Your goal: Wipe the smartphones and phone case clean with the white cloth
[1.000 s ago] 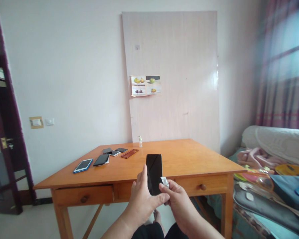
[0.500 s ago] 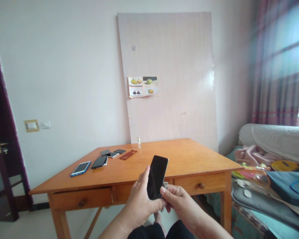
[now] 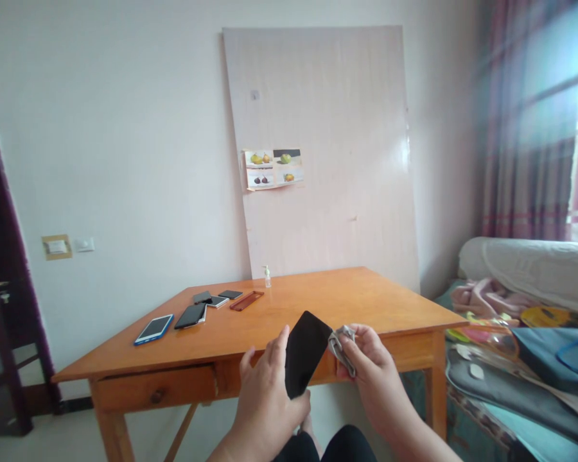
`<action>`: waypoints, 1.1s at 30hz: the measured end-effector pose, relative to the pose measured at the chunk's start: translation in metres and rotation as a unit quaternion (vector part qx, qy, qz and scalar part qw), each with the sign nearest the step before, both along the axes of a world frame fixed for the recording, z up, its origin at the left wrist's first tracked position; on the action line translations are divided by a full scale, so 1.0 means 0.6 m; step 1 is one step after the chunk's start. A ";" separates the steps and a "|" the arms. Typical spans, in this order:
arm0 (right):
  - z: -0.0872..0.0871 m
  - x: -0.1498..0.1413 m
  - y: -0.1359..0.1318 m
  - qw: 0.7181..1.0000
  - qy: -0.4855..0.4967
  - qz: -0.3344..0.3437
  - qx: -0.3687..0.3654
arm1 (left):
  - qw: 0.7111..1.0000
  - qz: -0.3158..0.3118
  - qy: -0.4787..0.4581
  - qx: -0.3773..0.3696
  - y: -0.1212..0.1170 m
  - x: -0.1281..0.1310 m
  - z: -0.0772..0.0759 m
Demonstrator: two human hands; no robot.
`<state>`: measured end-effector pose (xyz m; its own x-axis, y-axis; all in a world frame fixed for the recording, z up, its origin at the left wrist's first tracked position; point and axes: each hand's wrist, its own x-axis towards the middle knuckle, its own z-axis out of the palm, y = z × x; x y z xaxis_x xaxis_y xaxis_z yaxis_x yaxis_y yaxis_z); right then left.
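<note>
A black smartphone (image 3: 306, 354) is held up in front of the table edge, its dark screen facing me and its top tilted to the right. My left hand (image 3: 272, 391) grips it along the left side and lower end. In my right hand (image 3: 368, 359) a crumpled grey cloth (image 3: 343, 350) is pinched between thumb and fingers, close beside the phone's upper right edge. Whether the cloth touches that edge, I cannot tell.
On the wooden table (image 3: 327, 301) lie a blue-cased phone (image 3: 154, 329), a black phone (image 3: 190, 316), several more phones, a reddish-brown phone case (image 3: 247, 301) and a small pump bottle (image 3: 267, 277). A bed (image 3: 505, 410) piled with things stands at right.
My right hand with the cloth has moved from the phone's lower right edge up to its upper right side. The phone has tilted further right in my left hand.
</note>
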<state>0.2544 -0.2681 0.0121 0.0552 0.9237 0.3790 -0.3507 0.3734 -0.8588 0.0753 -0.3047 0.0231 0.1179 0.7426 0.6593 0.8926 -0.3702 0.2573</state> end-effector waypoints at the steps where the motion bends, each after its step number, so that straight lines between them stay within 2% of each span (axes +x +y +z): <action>1: -0.001 -0.003 -0.002 1.000 -0.017 -0.001 0.021 | 1.000 0.001 0.016 0.011 -0.002 0.002 -0.001; 3: -0.009 -0.010 -0.004 0.995 -0.076 -0.027 0.060 | 0.999 0.003 0.041 0.030 -0.006 0.005 -0.002; 5: -0.020 -0.013 -0.003 0.975 -0.175 -0.097 0.100 | 0.998 0.003 0.053 0.045 -0.010 0.007 -0.002; 7: -0.029 -0.014 -0.002 0.930 -0.283 -0.182 0.149 | 0.997 0.003 0.060 0.057 -0.013 0.009 -0.002; 9: -0.034 -0.014 -0.006 0.878 -0.360 -0.240 0.205 | 0.996 0.008 0.066 0.063 -0.014 0.010 -0.001; 12: -0.037 -0.021 -0.023 0.823 -0.418 -0.263 0.279 | 0.995 0.026 0.072 0.067 -0.015 0.010 0.000; 16: -0.046 -0.031 -0.042 0.779 -0.460 -0.232 0.356 | 0.995 0.042 0.067 0.069 -0.015 0.009 0.000; 19: -0.047 -0.025 -0.029 0.780 -0.467 -0.227 0.348 | 0.995 0.034 0.062 0.071 -0.016 0.008 0.000; 24: -0.028 -0.003 0.006 0.805 -0.445 -0.284 0.270 | 0.995 0.025 0.060 0.080 -0.019 0.009 0.001; 27: -0.024 -0.011 -0.005 0.805 -0.457 -0.275 0.261 | 0.994 0.020 0.061 0.085 -0.021 0.010 0.002; 31: -0.023 -0.030 -0.026 0.787 -0.498 -0.232 0.281 | 0.994 0.026 0.069 0.084 -0.021 0.011 0.000; 33: -0.015 -0.028 -0.021 0.789 -0.496 -0.259 0.254 | 0.993 0.023 0.073 0.088 -0.021 0.011 -0.001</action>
<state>0.2377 -0.2808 0.0031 -0.1809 0.5899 0.7869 0.7137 0.6293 -0.3077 0.0821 -0.3173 0.0224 0.1912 0.6246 0.7572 0.9327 -0.3560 0.0582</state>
